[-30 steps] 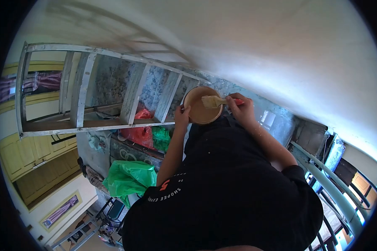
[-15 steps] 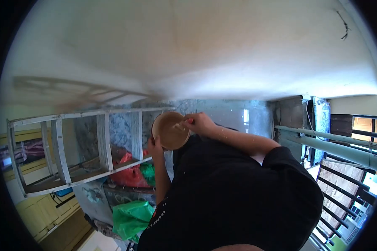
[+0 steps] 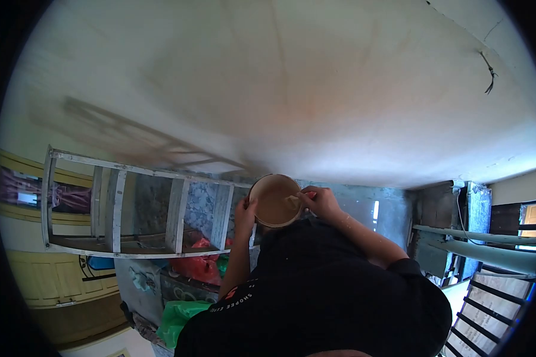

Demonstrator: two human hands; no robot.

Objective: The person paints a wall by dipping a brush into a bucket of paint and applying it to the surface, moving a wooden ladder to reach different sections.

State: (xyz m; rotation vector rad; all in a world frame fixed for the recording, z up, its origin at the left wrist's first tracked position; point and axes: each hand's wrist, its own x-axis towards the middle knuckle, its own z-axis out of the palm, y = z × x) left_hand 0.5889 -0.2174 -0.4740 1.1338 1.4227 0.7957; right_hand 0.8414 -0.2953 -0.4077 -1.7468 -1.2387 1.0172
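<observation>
A round bucket (image 3: 270, 223) with a pale rim is held in front of my chest, and its inside looks tan. My left hand (image 3: 245, 215) grips the bucket's left side, with the thumb near the rim. At the opposite rim, my right hand (image 3: 320, 202) is closed around the red handle of a small paintbrush (image 3: 292, 202). The brush's pale head reaches over the inside of the bucket. Most of the handle is hidden by my fingers.
A metal ladder (image 3: 119, 205) stands to the left, close to the bucket. A pale wall (image 3: 315, 89) with brownish stains rises ahead. Below the ladder lie a red plastic bag (image 3: 196, 268) and a green plastic bag (image 3: 178, 318). Pale pipes (image 3: 488, 250) run at the right.
My view has shifted, so the bucket and both hands appear further right and lower. The paintbrush stays in my right hand over the bucket, and my left hand keeps its hold.
</observation>
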